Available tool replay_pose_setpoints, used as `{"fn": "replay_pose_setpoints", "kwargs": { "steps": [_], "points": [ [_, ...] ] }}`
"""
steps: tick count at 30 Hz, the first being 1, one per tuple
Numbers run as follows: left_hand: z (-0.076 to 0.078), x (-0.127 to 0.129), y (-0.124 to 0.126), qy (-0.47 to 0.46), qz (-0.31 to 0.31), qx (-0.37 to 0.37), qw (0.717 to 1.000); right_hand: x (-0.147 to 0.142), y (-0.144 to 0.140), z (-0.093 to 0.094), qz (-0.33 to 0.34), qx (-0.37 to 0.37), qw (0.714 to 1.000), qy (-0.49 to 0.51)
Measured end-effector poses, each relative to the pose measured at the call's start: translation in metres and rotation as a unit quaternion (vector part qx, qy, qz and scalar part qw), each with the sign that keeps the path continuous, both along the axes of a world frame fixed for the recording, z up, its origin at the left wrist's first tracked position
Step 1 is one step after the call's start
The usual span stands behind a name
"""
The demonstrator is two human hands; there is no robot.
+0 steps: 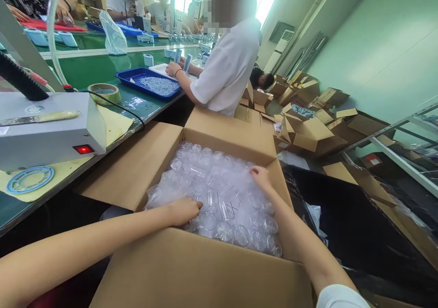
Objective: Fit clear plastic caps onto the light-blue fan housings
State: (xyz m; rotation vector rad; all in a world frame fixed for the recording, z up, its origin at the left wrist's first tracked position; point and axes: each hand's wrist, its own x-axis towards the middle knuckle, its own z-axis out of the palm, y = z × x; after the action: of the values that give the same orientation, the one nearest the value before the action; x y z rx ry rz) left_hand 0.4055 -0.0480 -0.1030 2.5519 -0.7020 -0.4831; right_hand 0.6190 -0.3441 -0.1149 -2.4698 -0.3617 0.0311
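- Box (219, 262): open cardboard, flaps out, standing beside the desk (102, 70) at its near edge.
- Bag (219, 194): clear plastic, full of clear round parts, fills the box.
- Left hand (183, 210): fingers curled shut, pinching the bag at its near-left edge.
- Right hand (262, 178): rests on the bag by the right wall of the box; fingers bent, grip state cannot be told.
- Grey unit (51, 130): on the desk, red switch lit.
- Blue tray (148, 82): further along the desk, before a co-worker's hand (173, 70).
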Motion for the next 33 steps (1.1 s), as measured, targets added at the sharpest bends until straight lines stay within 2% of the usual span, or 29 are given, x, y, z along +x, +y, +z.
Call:
{"fn": "replay_pose_setpoints", "kwargs": {
  "steps": [7, 13, 16, 20, 23, 28, 30, 33],
  "points": [
    [0.008, 0.005, -0.011, 0.016, -0.048, 0.108, 0.993, -0.006, -0.006, 0.034, -0.004, 0.093, 0.996, -0.01],
    [0.015, 0.001, -0.01, 0.008, -0.039, 0.133, 0.99, -0.014, -0.027, 0.051, -0.046, 0.147, 0.988, -0.015],
    [0.017, 0.0, -0.005, 0.005, -0.019, 0.127, 0.992, -0.015, -0.038, 0.053, -0.05, 0.144, 0.988, -0.009],
    [0.022, 0.0, 0.006, -0.006, 0.021, 0.099, 0.995, -0.027, -0.051, 0.056, -0.02, 0.085, 0.996, 0.007],
    [0.026, 0.0, 0.013, -0.014, 0.033, 0.076, 0.996, -0.058, -0.057, 0.05, 0.056, 0.011, 0.997, 0.047],
    [0.024, -0.002, 0.012, -0.002, 0.035, 0.086, 0.996, -0.116, -0.06, 0.02, 0.159, -0.087, 0.975, 0.131],
    [0.02, -0.003, 0.008, 0.002, 0.033, 0.102, 0.994, -0.123, -0.062, 0.009, 0.183, -0.1, 0.966, 0.153],
    [0.015, -0.003, 0.0, 0.005, 0.036, 0.122, 0.992, -0.117, -0.065, -0.003, 0.203, -0.107, 0.96, 0.162]
  ]
}}
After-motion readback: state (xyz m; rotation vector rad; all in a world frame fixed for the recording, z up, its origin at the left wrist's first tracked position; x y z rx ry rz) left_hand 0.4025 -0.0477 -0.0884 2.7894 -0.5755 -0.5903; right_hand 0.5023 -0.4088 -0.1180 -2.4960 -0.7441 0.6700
